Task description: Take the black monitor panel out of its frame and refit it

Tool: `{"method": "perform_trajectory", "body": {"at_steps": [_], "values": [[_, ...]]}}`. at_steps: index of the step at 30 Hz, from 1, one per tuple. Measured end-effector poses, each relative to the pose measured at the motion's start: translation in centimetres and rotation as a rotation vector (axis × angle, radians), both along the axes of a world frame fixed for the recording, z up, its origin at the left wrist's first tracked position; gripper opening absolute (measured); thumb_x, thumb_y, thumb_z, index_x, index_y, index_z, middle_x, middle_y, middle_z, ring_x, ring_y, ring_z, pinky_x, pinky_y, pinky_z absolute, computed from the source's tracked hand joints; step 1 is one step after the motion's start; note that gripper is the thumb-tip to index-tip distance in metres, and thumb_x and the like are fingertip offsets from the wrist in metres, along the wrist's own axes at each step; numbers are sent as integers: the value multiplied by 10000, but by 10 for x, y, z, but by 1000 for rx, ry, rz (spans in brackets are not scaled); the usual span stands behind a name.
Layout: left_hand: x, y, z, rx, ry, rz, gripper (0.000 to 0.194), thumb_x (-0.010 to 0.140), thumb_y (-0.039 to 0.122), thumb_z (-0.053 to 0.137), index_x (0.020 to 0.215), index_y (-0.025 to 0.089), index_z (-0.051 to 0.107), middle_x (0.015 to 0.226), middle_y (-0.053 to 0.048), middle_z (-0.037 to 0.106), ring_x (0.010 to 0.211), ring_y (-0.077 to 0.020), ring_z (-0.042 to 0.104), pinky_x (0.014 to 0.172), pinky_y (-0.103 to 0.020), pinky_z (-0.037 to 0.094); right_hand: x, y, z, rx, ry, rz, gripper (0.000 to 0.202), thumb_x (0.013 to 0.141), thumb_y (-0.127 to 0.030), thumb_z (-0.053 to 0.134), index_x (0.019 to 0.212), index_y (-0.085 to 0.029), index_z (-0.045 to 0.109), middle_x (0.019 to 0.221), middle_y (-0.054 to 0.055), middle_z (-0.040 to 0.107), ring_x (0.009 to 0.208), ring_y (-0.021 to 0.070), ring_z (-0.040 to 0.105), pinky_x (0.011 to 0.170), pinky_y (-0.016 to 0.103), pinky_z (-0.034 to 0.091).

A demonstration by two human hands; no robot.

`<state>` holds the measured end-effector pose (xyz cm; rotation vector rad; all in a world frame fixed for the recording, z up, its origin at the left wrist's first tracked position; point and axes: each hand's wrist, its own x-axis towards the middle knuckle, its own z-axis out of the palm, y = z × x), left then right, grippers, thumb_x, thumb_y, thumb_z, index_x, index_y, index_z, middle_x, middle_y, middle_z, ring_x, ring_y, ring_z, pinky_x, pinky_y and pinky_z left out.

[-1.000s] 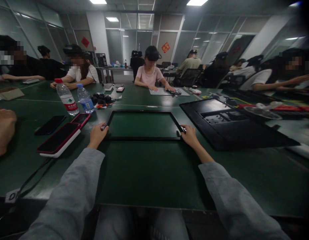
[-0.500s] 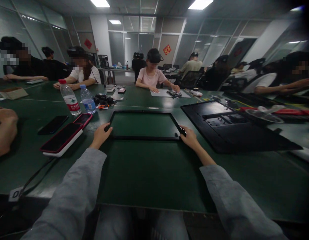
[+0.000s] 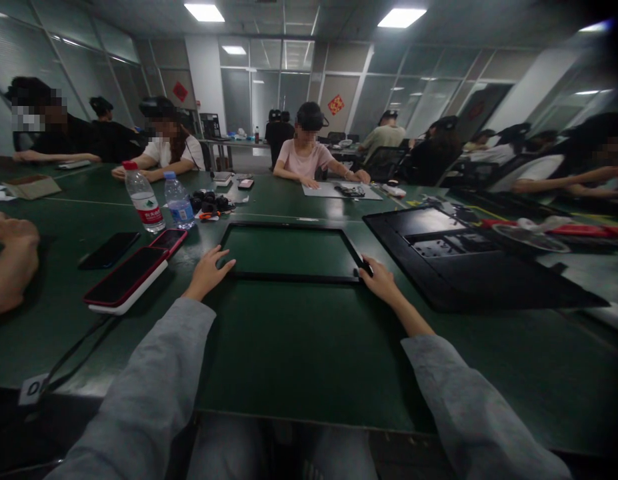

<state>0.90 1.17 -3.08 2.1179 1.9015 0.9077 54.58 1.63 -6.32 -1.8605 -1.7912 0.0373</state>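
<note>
A thin black rectangular frame (image 3: 293, 277) lies on the green table (image 3: 309, 353) in front of me, with the table top showing through its opening. My left hand (image 3: 207, 272) is at its left side, fingers apart, the thumb reaching over the near left corner. At the right side, my right hand (image 3: 380, 277) has its fingers and thumb round the frame's near right corner. Farther right lies a large black panel (image 3: 469, 267) with a metal-plated recess.
Left of the frame are a red-edged phone (image 3: 123, 277) on a white block, a dark phone (image 3: 109, 251) and two bottles (image 3: 147, 203). Another person's hand (image 3: 11, 263) rests at the far left. Across the table, a person in pink (image 3: 305, 160) handles small parts.
My left hand has loosened from the frame's left side, its fingers now spread and slightly farther right. My right hand still grips the right side.
</note>
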Motion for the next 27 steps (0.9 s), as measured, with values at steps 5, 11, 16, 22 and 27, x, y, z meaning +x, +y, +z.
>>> {"method": "perform_trajectory", "body": {"at_steps": [5,11,16,22,27], "values": [[-3,-1,2,39,-23,38,519,976,490,589,1351,149,703,1553,-166,572,1472,-277,492,1251,-443,348,3,5,-5,35,-21,-12,630,933,-412,483,1497,-144,569,1387,221,657,1284,404,588,1070,627,457],[10,-11,15,24,-27,-52,458,978,486,598,1315,201,723,1548,-119,587,1459,-273,507,1246,-472,366,8,10,-9,104,4,1,626,899,-366,473,1463,-118,586,1267,206,705,1206,361,630,1084,563,460],[21,-20,21,4,-6,-157,461,967,507,630,1313,218,722,1535,-114,603,1440,-259,531,1232,-466,376,8,10,-9,117,22,1,625,890,-377,476,1444,-115,596,1252,198,706,1189,363,638,1075,552,472],[26,-30,27,-185,149,-136,595,868,628,732,1378,324,687,1606,-103,533,1506,-376,423,1229,-713,201,5,7,-4,121,53,-6,597,865,-291,491,1429,-136,612,1219,189,723,1174,355,652,1068,565,481],[24,-31,30,-195,163,-138,580,851,632,747,1343,328,702,1575,-100,561,1461,-395,459,1177,-697,290,3,3,-2,87,79,3,594,882,-281,482,1453,-157,588,1297,179,721,1266,356,620,1084,579,481]]}}
